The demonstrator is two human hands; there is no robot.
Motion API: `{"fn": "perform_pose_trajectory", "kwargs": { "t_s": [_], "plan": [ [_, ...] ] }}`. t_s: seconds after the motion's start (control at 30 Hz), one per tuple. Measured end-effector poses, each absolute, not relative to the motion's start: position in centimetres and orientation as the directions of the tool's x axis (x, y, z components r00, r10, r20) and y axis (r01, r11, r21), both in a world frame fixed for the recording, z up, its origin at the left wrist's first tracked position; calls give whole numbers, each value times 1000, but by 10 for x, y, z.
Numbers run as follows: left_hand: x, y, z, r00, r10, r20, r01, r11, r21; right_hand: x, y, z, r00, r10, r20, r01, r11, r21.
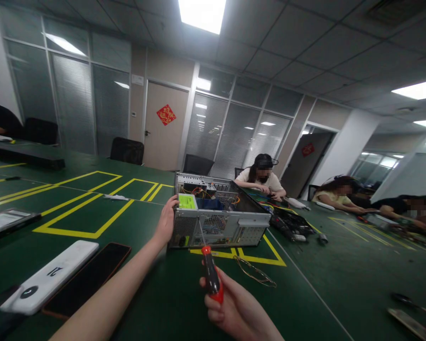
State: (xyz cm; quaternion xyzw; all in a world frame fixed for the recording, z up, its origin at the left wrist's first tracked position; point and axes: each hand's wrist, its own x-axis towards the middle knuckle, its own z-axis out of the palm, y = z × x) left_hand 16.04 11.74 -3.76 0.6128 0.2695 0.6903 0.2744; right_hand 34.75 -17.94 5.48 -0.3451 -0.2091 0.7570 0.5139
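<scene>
An opened computer case (250,227) lies on the green table, its rear panel facing me and its inside showing coloured wires. My left hand (166,221) grips the left edge of the case, beside a power supply with a yellow-green label (187,202). In my right hand (230,303) is a screwdriver (212,274) with a red and black handle, the fingers wrapped round it. Its thin shaft points up at the rear panel near the power supply. Whether the tip touches a screw is too small to tell.
Eyeglasses (255,271) lie in front of the case. On the left are a white device marked 21 (53,274), a phone (88,279) and a drive-like box (9,225). A black tool bag (293,222) stands right of the case. Several people sit around the table (326,284).
</scene>
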Motion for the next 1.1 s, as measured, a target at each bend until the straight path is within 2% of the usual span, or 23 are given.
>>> {"fn": "perform_pose_trajectory", "kwargs": {
  "t_s": [0.2, 0.33, 0.5, 0.63, 1.1],
  "plan": [
    [161, 115, -37, -96, 713, 695, -43, -700, 713, 350, -174, 46, -349, 896, -274, -594, -438, -675],
    [160, 115, -36, -92, 708, 700, -30, -705, 709, 353, -175, 43, -294, 915, -277, -584, -401, -705],
    [160, 115, -36, -95, 708, 700, -28, -704, 709, 354, -175, 46, -210, 927, -311, -655, -370, -658],
    [159, 114, -36, -89, 716, 693, -32, -697, 716, 358, -175, 50, -184, 920, -346, -639, -380, -669],
    [160, 114, -34, -89, 711, 698, -27, -702, 711, 352, -176, 40, -367, 891, -266, -545, -438, -716]
  ]
}}
